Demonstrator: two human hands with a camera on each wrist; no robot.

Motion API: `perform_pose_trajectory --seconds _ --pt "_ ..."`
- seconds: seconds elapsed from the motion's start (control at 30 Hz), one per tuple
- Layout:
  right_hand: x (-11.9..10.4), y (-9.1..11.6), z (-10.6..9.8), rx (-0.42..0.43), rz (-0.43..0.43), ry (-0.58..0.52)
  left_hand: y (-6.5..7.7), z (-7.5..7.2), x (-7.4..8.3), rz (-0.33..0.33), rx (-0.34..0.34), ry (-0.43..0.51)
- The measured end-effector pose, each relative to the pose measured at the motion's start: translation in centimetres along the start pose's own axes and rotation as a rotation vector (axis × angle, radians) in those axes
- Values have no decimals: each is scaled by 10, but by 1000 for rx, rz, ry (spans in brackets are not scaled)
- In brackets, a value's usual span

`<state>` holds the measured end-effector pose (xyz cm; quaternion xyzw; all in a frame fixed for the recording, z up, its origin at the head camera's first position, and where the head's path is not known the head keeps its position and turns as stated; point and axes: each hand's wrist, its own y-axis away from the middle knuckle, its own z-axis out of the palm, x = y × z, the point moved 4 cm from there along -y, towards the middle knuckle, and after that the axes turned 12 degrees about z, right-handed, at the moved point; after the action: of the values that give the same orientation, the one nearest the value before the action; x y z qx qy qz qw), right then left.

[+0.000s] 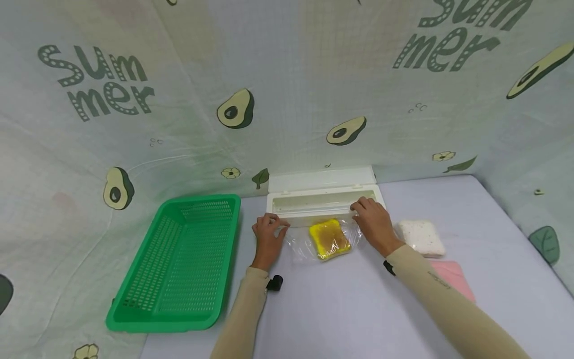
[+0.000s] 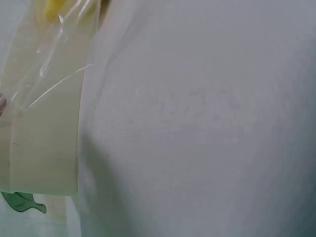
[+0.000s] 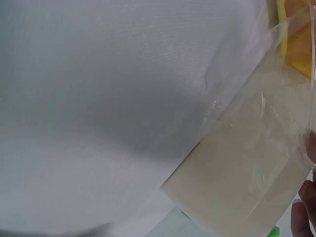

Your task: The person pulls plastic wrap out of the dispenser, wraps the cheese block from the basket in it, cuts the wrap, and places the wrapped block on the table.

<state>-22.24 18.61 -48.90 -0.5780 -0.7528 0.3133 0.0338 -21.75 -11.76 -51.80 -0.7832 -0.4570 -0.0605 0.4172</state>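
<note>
A white dispenser box (image 1: 309, 219) stands at the back of the table with its lid (image 1: 323, 178) raised. Clear plastic film (image 1: 300, 245) stretches along its front, with a yellow-edged, brown-faced bread slice (image 1: 331, 240) in it. At the box's left front corner, my left hand (image 1: 268, 240) pinches the film's edge between thumb and fingers. My right hand (image 1: 374, 222) holds the film at the right end, fingers bent over the box's front rim. In the right wrist view the film (image 3: 264, 133) lies across the box wall (image 3: 217, 182); only some fingers (image 3: 308, 197) show.
To the left is a green plastic basket (image 1: 224, 269) with slotted walls. On the right, a white square block (image 1: 420, 238) lies beside a pink flat piece (image 1: 452, 276), partly behind my right sleeve. A patterned cloth (image 1: 296, 99) hangs behind the table.
</note>
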Motion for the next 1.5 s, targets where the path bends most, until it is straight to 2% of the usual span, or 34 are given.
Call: perform_pose_trajectory --seconds 0.13,0.27,0.43,0.67,0.8,0.87,0.93,0.97,1.1,1.17,1.23,1.3,1.33,1.43,1.5 --pt "0 3 0 -7 -27 -8 3 2 2 31 -44 57" --pt "2 9 -3 -49 -93 -22 8 2 2 39 -68 106" --pt "7 18 -14 -65 -216 14 15 -2 0 79 -93 86" --pt "9 30 -23 -37 -471 130 19 -7 4 245 -171 -139" --pt "7 35 -24 -103 -519 181 21 -7 10 261 -306 -259" --pt "6 37 -25 -155 -519 214 24 -8 13 225 -388 -265" --pt "6 38 -29 -193 -505 244 27 -11 15 164 -436 -203" --pt "6 39 -31 -205 -489 248 28 -13 16 134 -436 -152" --pt "4 37 -44 -196 -402 200 28 -26 21 35 -356 91" --pt "2 34 -48 -181 -355 144 24 -31 26 11 -310 178" --pt "-5 32 -47 -188 -314 92 18 -31 37 -15 -301 226" --pt "-15 30 -40 -239 -260 33 12 -24 53 -24 -343 207" --pt "-20 29 -34 -274 -232 5 11 -17 61 -10 -379 168" --pt "-35 31 -15 -383 -163 -39 12 11 85 60 -530 -11" --pt "-42 35 -5 -423 -155 -41 17 29 96 126 -611 -140"
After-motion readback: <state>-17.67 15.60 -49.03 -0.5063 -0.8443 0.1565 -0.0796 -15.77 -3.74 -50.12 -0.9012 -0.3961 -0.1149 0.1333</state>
